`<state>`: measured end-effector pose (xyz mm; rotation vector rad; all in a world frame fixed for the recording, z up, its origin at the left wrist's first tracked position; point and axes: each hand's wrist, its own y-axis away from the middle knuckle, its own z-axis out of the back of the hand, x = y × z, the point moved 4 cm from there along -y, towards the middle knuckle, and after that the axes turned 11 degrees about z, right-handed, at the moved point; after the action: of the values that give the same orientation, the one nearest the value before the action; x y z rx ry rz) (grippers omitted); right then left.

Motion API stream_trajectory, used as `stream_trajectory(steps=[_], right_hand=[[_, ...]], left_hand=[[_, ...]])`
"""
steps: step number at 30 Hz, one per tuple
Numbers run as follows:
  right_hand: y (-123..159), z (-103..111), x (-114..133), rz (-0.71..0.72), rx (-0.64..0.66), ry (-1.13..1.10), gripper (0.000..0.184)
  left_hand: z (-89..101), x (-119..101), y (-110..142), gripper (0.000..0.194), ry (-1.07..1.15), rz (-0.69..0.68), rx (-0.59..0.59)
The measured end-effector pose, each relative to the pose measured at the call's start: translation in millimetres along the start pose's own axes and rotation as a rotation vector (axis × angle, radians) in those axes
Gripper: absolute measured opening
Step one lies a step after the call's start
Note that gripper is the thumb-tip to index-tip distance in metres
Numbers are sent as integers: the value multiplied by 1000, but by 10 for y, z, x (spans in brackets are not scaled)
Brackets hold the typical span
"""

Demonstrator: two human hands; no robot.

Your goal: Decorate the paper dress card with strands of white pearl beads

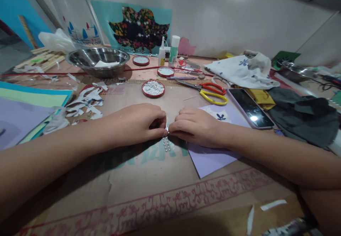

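A short strip of white pearl beads, in rows, hangs down toward me between my two hands over the cardboard mat. My left hand pinches the strip's upper part between thumb and forefinger. From the other side my right hand is closed, its thumb and forefinger tips pressed together at the same part of the strip; the exact contact is too small to make out. Beneath my right hand lies a sheet of lilac paper, with a white patch of cloth bearing a dark blue flower on it.
Beyond my hands stand a red-rimmed lid of silvery pieces, scissors, a glue stick, a glue bottle and a steel bowl. A phone lies right; cloth scraps and coloured paper lie left.
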<state>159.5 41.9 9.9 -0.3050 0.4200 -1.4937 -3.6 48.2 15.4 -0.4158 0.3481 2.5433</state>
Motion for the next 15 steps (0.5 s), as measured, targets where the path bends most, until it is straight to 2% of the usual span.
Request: stream_trajectory(steps=[8,15], right_hand=[[-41,28,41,63,79,66,27],[-45,28,67,88,59,65,22]], left_hand=[[-20,18,-10,19,1,-3,8],[-34,21,-15,17,1,-12,11]])
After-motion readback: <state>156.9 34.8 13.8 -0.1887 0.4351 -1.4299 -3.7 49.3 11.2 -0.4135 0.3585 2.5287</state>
